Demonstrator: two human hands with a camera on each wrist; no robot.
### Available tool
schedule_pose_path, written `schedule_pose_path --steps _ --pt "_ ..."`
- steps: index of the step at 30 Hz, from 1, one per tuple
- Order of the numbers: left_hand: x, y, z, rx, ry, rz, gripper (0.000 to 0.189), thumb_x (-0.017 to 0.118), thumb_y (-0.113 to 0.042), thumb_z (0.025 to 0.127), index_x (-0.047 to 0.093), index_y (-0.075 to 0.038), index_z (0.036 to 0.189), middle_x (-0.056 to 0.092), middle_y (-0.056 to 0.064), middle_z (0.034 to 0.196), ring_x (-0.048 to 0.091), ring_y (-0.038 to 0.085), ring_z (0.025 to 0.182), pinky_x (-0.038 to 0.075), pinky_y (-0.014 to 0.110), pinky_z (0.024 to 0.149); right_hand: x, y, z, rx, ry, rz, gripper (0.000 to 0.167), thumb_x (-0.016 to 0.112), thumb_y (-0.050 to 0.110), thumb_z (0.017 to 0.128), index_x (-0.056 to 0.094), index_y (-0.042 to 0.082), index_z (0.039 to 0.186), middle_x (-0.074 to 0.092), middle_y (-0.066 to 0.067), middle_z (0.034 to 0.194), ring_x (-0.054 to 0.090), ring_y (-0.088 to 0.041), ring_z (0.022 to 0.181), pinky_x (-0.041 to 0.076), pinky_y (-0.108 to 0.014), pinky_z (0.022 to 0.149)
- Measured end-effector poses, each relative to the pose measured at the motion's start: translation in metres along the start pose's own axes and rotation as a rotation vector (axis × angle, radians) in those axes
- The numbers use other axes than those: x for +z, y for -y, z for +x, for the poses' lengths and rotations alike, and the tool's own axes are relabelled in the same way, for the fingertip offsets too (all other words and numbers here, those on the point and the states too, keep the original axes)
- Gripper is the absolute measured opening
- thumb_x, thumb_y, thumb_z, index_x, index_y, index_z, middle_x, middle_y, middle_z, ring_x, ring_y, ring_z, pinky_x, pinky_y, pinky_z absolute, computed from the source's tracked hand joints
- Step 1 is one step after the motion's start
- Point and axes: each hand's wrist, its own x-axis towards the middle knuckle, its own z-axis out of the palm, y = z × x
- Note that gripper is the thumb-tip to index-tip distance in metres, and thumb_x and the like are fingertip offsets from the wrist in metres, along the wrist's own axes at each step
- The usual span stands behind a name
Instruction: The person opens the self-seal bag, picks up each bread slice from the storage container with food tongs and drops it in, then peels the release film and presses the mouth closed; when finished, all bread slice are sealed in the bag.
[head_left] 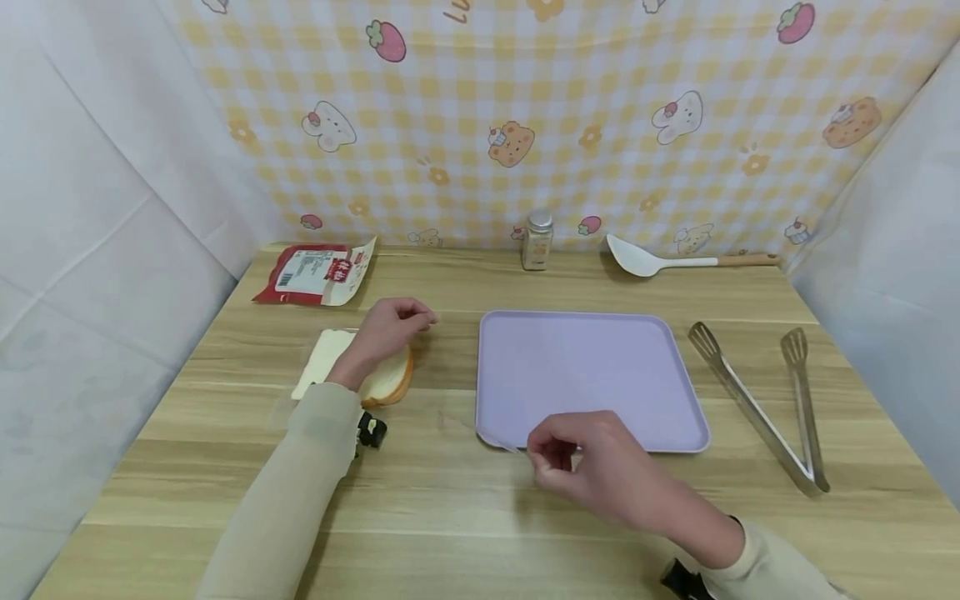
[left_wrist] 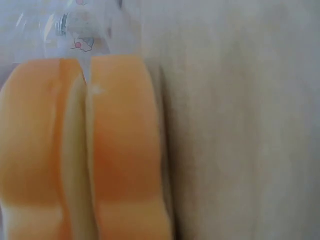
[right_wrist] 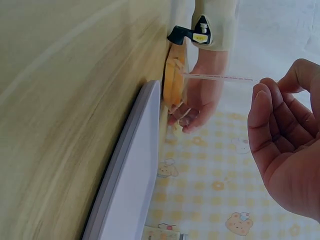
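Sliced bread [head_left: 390, 379] with orange-brown crust lies at left on the table, a pale flat sheet [head_left: 327, 354] beside it. In the left wrist view the crusts of two slices [left_wrist: 125, 130] fill the near side, under shiny clear plastic [left_wrist: 45, 27]. My left hand [head_left: 390, 329] reaches over the bread, thumb and forefinger pinched on a pale edge of the clear plastic wrapper. Near the tray's front edge my right hand [head_left: 592, 462] pinches a thin clear strip of that wrapper [right_wrist: 220, 77], which runs toward the bread and carries small reddish print.
A lilac tray [head_left: 577, 375] lies mid-table. Metal tongs [head_left: 757, 417] rest at right, spread wide. Along the back are a red and white packet [head_left: 315, 275], a shaker jar [head_left: 537, 242] and a white spatula with wooden handle [head_left: 637, 258]. A checked curtain [head_left: 450, 125] hangs behind.
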Motion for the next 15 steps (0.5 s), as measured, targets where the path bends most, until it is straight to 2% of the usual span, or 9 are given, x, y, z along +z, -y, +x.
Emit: schedule_pose_path --steps 8,15 --pt "0.000 0.001 0.000 0.002 -0.002 -0.011 0.028 0.057 -0.023 0.106 0.075 -0.005 0.118 0.072 0.016 0.121 0.064 0.028 0.114 0.047 0.033 0.092 -0.006 0.008 -0.020 -0.094 -0.052 0.018 0.035 0.070 -0.014 0.076 0.067 0.020 0.087 0.065 0.012 0.077 0.056 0.005 0.073 0.049 -0.012 0.063" --pt "0.000 0.003 0.001 0.014 0.005 -0.040 0.028 0.056 -0.022 0.107 0.075 -0.004 0.119 0.071 0.018 0.123 0.063 0.030 0.115 0.045 0.034 0.094 -0.008 0.011 -0.033 -0.160 -0.104 0.029 0.041 0.071 -0.017 0.073 0.067 0.020 0.090 0.065 0.011 0.077 0.057 0.003 0.073 0.049 -0.010 0.064"
